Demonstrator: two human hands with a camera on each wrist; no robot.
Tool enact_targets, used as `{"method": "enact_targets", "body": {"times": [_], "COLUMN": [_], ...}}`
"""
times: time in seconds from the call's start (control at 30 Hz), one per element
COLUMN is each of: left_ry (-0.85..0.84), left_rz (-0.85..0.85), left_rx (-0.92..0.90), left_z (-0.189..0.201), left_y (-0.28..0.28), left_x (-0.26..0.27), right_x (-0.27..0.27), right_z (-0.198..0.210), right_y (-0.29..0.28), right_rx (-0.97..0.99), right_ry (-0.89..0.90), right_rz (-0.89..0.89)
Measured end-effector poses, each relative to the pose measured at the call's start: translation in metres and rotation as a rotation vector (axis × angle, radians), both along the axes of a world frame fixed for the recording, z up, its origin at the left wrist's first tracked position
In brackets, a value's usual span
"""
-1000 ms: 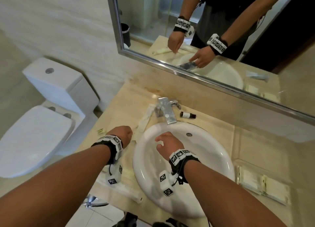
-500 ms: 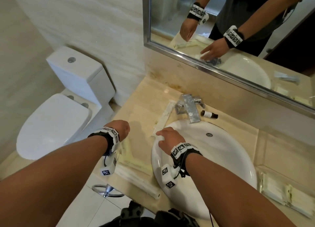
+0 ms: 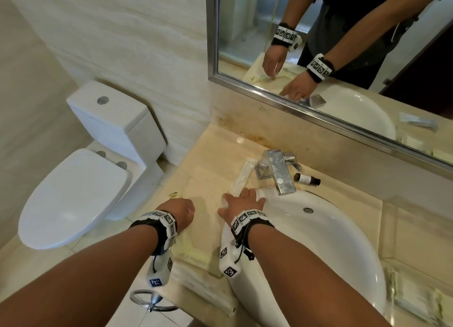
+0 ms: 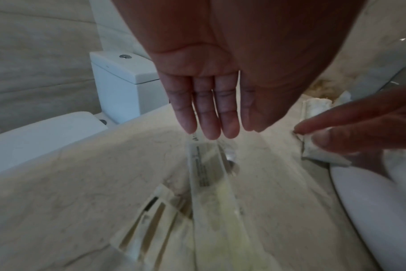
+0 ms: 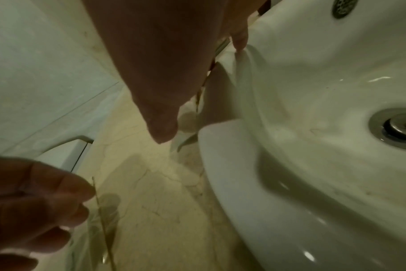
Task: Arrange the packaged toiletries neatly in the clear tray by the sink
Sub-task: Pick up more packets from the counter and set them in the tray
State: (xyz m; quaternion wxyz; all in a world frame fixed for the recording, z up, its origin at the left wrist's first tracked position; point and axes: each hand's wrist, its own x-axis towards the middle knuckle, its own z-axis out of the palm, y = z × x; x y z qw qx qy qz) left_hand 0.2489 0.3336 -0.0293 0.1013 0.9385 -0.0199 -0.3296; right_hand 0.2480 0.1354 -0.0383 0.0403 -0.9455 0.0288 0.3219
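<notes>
The right hand (image 3: 241,205), fingers flat, is pressing a long white crinkled plastic packet (image 3: 241,177) angling toward the chrome faucet (image 3: 278,171).

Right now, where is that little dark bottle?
In the head view, the little dark bottle lies on its side on the counter, just right of the faucet and behind the sink rim, below the mirror.

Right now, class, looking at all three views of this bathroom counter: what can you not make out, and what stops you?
- Left hand fingertips, head view: hidden behind its own knuckles.
- Long clear packet print, left wrist view: blurred, unreadable.
- Right hand contact with white sachet, right wrist view: palm blocks it.
- Small brown bottle label, head view: too small.
- Flat packets, head view: cut by edge.
</notes>
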Motion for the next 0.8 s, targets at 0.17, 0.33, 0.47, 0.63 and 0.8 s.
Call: {"method": "enact_targets", "body": {"times": [0.17,0.33,0.47,0.63,0.8], "left_ry": [-0.019,-0.014,-0.001,-0.002,-0.039], "left_rz": [0.023,0.041,0.062,-0.003,-0.115], "left_rx": [-0.048,-0.062,-0.082,-0.06,-0.001], "left_z": [0.0,0.0,-0.004,-0.006,-0.014], "left_y": [-0.006,-0.019,-0.032,-0.062,-0.096], "left_x": [0.012,0.024,0.034,0.052,0.063], "right_x": [0.007,0.005,-0.002,-0.011,-0.011], "right_z": [0.003,0.007,0.01,0.005,0.006], "right_y": [0.004,-0.014,-0.029,-0.038,-0.044], "right_rx": [0.004,0.252,0.358,0.471,0.47], "right_ry": [-0.18,-0.274,-0.302,-0.267,-0.255], "right_rz": [-0.108,-0.38,-0.608,-0.676,-0.702]}}
